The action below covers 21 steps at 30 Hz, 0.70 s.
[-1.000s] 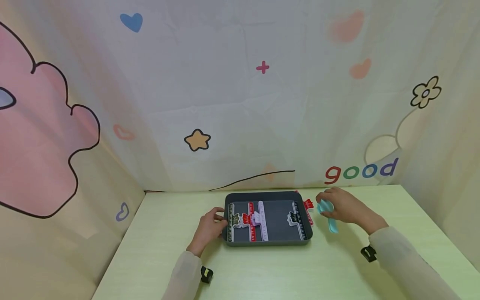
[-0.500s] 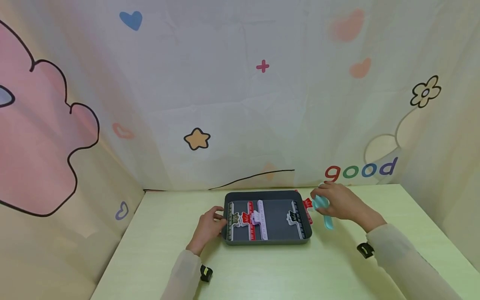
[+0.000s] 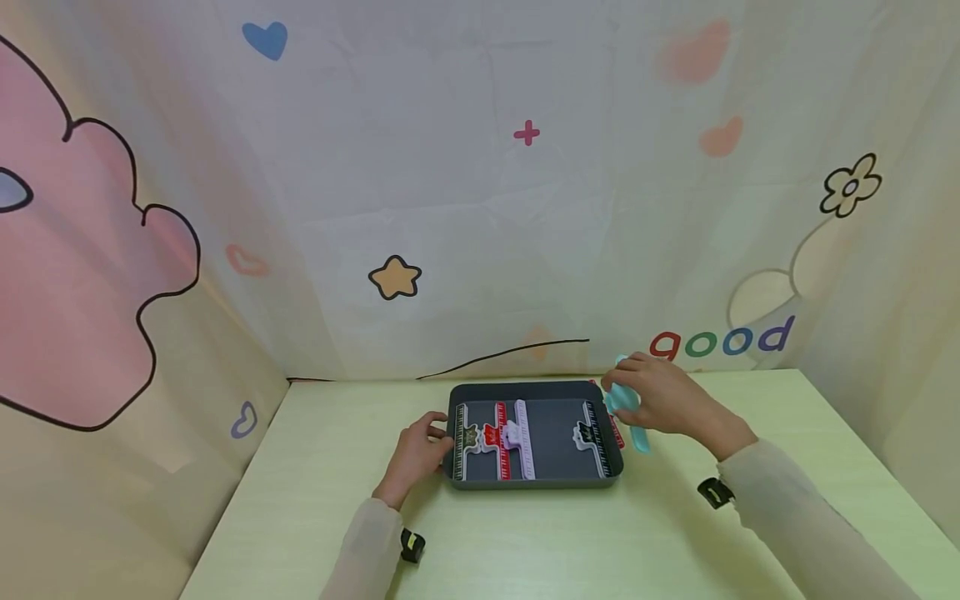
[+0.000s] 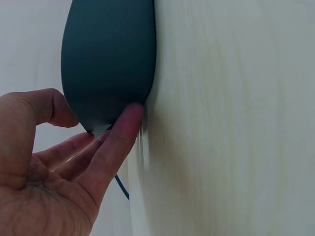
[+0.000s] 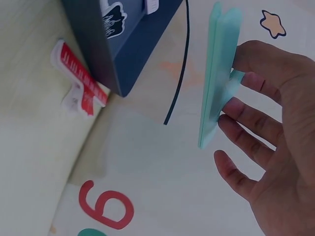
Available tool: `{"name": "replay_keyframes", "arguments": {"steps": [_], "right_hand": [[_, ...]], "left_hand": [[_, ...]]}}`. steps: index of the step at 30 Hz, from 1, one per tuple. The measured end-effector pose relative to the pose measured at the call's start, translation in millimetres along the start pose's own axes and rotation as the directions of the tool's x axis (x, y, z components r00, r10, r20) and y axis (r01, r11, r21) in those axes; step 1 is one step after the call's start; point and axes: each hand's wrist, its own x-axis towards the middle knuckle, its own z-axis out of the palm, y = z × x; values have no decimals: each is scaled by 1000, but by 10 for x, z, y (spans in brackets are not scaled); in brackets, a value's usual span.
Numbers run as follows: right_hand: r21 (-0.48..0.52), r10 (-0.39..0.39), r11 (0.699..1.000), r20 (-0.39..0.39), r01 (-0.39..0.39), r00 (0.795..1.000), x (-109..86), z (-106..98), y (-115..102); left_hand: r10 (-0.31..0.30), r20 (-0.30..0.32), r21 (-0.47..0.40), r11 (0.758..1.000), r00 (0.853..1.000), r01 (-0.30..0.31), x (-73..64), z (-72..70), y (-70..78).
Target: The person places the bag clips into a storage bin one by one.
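My left hand [image 3: 415,458] holds the left side of a dark grey tray [image 3: 543,485]. In the left wrist view its thumb and index finger touch the tray wall [image 4: 108,59] on opposite sides. My right hand [image 3: 663,396] pinches a light teal music page clip [image 3: 622,400] above the tray's right edge. Seen edge-on in the right wrist view, this clip [image 5: 220,73] is off the table. Inside the tray lie an olive-black clip [image 3: 461,450], a red clip [image 3: 502,467], a lilac clip [image 3: 526,446] and, at the right, a black clip [image 3: 600,442].
A red clip [image 5: 81,73] lies on the table just outside the tray's right wall, mostly hidden in the head view. The pale wooden table [image 3: 540,542] ends at a printed curtain [image 3: 480,208] behind the tray.
My right hand has moved left with the teal clip, from beside the tray to over its right edge, covering more of the red clip outside. The left hand stays at the tray.
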Motion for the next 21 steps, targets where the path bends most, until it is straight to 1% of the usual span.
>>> {"name": "replay_keyframes", "arguments": {"steps": [7,14,18,21], "right_hand": [[14,-33,999,-13,33,999,109,-54,-128],[19,-60,998,-21,61,998,224,-59,-239],[38,-56,998,-10,56,998,293,-23,-300],[65,-42,997,13,41,999,341,26,-353]], "left_hand": [[1,-12,3,1000,1000,-1,-4,4,30],[-6,-6,-1,1000,1000,6,-5,1,33],[-5,-4,-4,1000,1000,5,-3,1,23],[-5,-4,0,1000,1000,5,-1,5,12]]}}
